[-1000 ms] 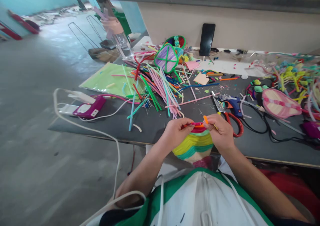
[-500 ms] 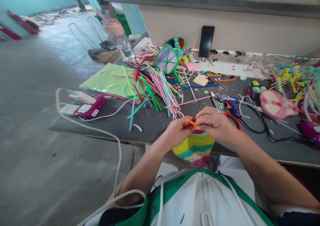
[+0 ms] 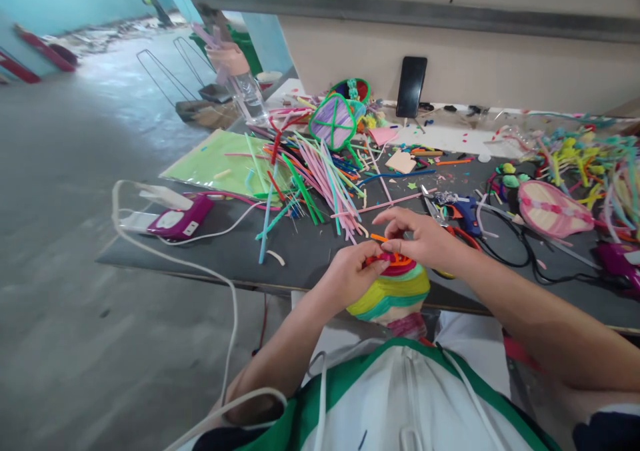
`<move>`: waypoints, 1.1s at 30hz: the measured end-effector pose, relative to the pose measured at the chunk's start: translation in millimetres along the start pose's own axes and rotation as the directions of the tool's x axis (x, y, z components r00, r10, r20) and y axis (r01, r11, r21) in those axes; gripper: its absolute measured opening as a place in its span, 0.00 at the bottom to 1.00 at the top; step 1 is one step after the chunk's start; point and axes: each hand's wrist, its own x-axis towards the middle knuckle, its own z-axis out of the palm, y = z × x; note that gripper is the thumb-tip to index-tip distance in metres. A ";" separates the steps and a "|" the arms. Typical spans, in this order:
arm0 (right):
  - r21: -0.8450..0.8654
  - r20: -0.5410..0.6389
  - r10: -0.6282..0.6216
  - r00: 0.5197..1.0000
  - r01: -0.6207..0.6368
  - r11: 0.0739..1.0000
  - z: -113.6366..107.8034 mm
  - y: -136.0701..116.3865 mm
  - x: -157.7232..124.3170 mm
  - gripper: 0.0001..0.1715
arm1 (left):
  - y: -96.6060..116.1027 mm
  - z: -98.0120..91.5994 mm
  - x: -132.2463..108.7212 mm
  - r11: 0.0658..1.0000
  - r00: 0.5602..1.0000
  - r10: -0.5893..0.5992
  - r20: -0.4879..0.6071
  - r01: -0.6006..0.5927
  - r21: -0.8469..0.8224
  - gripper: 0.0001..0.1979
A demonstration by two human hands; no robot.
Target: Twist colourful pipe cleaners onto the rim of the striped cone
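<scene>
A rounded craft piece [image 3: 395, 294] with yellow, teal, cream and dark pink bands rests between my forearms at the table's front edge. Its red top has short orange strips [image 3: 403, 259] on it. My left hand [image 3: 357, 268] is closed at the top's left side, pinching the red and orange part there. Over the top from the right comes my right hand [image 3: 413, 234], its thumb and fingers around the end of an orange strip [image 3: 379, 238]. The piece's underside is hidden.
Pipe cleaners [image 3: 320, 171] lie heaped on the grey table [image 3: 310, 258]. Right of my right hand are scissors [image 3: 433, 204] and a blue glue gun [image 3: 467, 214]. A purple power socket [image 3: 183, 218], bottle [image 3: 240, 84] and phone [image 3: 411, 86] stand farther off.
My right hand has lifted a little and its fingers have spread, uncovering more orange strips on the red top. My left hand has shifted slightly down over the rim.
</scene>
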 end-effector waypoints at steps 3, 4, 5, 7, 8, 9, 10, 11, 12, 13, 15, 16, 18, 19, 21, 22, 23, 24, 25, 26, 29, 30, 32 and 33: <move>-0.066 0.095 -0.162 0.982 0.169 0.983 -9.4 0.9 -3.9 0.11 | 3.2 -2.7 -2.9 0.999 0.999 0.032 0.009 -0.033 0.021 0.05; -0.088 0.131 -0.207 0.969 0.220 0.972 -12.5 2.1 -4.9 0.12 | 4.1 -3.5 -3.5 0.998 0.999 0.051 0.017 -0.051 0.021 0.05; -0.117 0.153 -0.250 0.956 0.269 0.956 -14.9 3.9 -5.7 0.13 | 4.8 -4.2 -3.9 0.997 0.997 0.068 0.025 -0.069 0.019 0.04; -0.214 0.139 -0.333 0.933 0.356 0.909 -16.9 8.6 -7.7 0.13 | 6.2 -5.1 -4.2 0.996 0.995 0.091 0.042 -0.092 0.017 0.04; -0.272 0.109 -0.367 0.924 0.383 0.883 -16.3 11.2 -8.9 0.13 | 6.8 -5.3 -4.2 0.995 0.994 0.097 0.048 -0.098 0.020 0.04; -0.322 0.072 -0.393 0.917 0.394 0.861 -14.8 13.7 -10.3 0.13 | 7.3 -5.5 -4.1 0.994 0.993 0.102 0.052 -0.103 0.024 0.04; -0.352 0.032 -0.407 0.913 0.391 0.850 -12.5 15.7 -11.9 0.13 | 7.7 -5.5 -3.9 0.994 0.993 0.106 0.054 -0.108 0.032 0.04; -0.358 -0.004 -0.404 0.915 0.376 0.855 -9.7 17.0 -13.7 0.14 | 7.8 -5.5 -3.8 0.993 0.992 0.111 0.051 -0.114 0.042 0.04; -0.342 -0.038 -0.380 0.924 0.345 0.874 -6.4 17.6 -15.6 0.14 | 7.6 -5.4 -3.8 0.991 0.992 0.117 0.048 -0.119 0.052 0.04; -0.304 -0.077 -0.332 0.940 0.295 0.906 -3.0 17.4 -17.5 0.14 | 7.1 -5.2 -3.8 0.991 0.992 0.120 0.045 -0.123 0.061 0.04; -0.156 -0.159 -0.167 0.973 0.142 0.977 3.6 15.2 -21.0 0.11 | 5.4 -4.7 -4.2 0.990 0.992 0.117 0.040 -0.120 0.074 0.04; -0.047 -0.183 -0.057 0.981 0.049 0.998 6.5 13.5 -22.4 0.09 | 4.3 -4.3 -4.6 0.990 0.992 0.117 0.040 -0.119 0.076 0.04; 0.201 -0.166 0.150 0.975 -0.115 0.973 11.3 10.7 -24.6 0.06 | 2.1 -3.3 -5.5 0.989 0.991 0.127 0.047 -0.130 0.070 0.04; 0.315 -0.132 0.225 0.965 -0.174 0.933 13.1 10.0 -25.3 0.05 | 1.3 -2.8 -6.0 0.988 0.990 0.134 0.051 -0.138 0.067 0.04; 0.507 -0.058 0.318 0.946 -0.246 0.826 15.8 10.4 -26.4 0.05 | 0.4 -2.1 -6.9 0.987 0.989 0.139 0.057 -0.143 0.073 0.04; 0.586 -0.025 0.346 0.938 -0.267 0.765 16.9 11.5 -26.9 0.06 | 0.4 -2.0 -7.3 0.987 0.989 0.134 0.058 -0.138 0.080 0.04; 0.653 0.002 0.369 0.929 -0.280 0.704 18.0 12.9 -27.3 0.06 | 0.6 -2.0 -7.6 0.988 0.991 0.125 0.056 -0.130 0.087 0.03; 0.707 0.023 0.392 0.920 -0.292 0.644 19.0 14.4 -27.9 0.07 | 1.1 -2.2 -7.9 0.989 0.992 0.114 0.054 -0.119 0.094 0.03; 0.749 0.039 0.415 0.909 -0.302 0.590 20.0 15.9 -28.4 0.08 | 1.7 -2.4 -8.1 0.989 0.994 0.101 0.050 -0.106 0.100 0.03; 0.778 0.047 0.439 0.897 -0.309 0.547 20.9 17.1 -29.0 0.08 | 2.3 -2.7 -8.3 0.990 0.995 0.086 0.048 -0.090 0.106 0.03; 0.831 0.055 0.498 0.866 -0.316 0.458 23.3 18.4 -30.6 0.10 | 3.5 -2.9 -8.3 0.991 0.999 0.034 0.040 -0.039 0.125 0.02; 0.841 0.062 0.512 0.857 -0.321 0.435 24.0 18.3 -31.0 0.10 | 3.7 -2.7 -8.2 0.991 0.999 0.023 0.039 -0.028 0.130 0.02; 0.857 0.070 0.533 0.843 -0.325 0.400 25.6 18.0 -31.7 0.11 | 3.7 -2.3 -7.8 0.990 0.999 0.014 0.037 -0.018 0.139 0.02; 0.863 0.069 0.540 0.839 -0.322 0.389 26.4 18.2 -32.0 0.11 | 3.7 -2.0 -7.5 0.990 0.999 0.007 0.032 -0.011 0.142 0.02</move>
